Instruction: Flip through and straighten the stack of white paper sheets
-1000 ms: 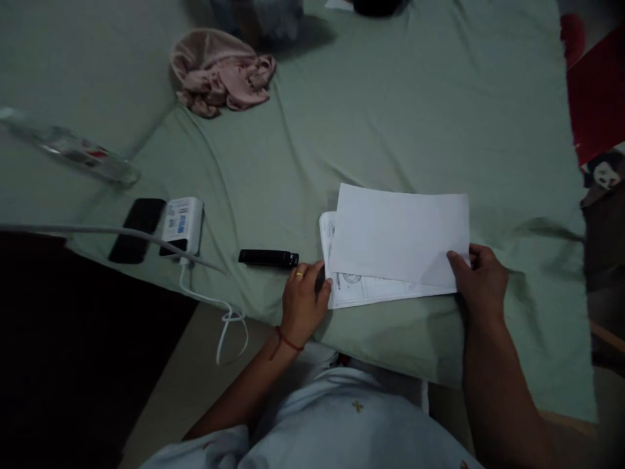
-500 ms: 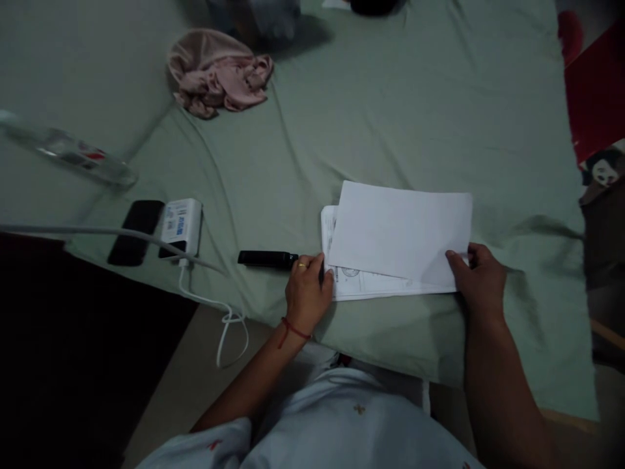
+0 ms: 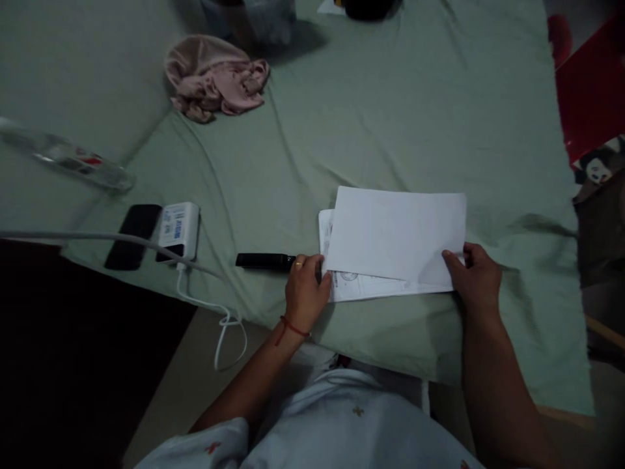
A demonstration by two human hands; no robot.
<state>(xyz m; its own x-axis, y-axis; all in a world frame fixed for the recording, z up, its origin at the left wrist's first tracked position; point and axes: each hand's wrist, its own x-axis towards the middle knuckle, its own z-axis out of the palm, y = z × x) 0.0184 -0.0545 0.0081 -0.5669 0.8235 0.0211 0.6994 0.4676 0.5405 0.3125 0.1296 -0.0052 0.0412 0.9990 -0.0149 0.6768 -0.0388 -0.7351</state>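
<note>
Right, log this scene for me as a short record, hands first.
Left hand: at the left edge of the printed papers, beside the black stapler
Right hand: thumb on top of the blank white sheet
Sheet position: askew over the printed papers
Electronics: white power bank with white cable plugged in; black phone
Farther back: crumpled pink cloth
Surface: green tablecloth

Pale-blue top (image 3: 332, 423) w/ sm. red & tan motifs (image 3: 213, 448); thin red cord (image 3: 294, 327), L wrist (image 3: 301, 318); gold-col. ring (image 3: 299, 264), same side.
</note>
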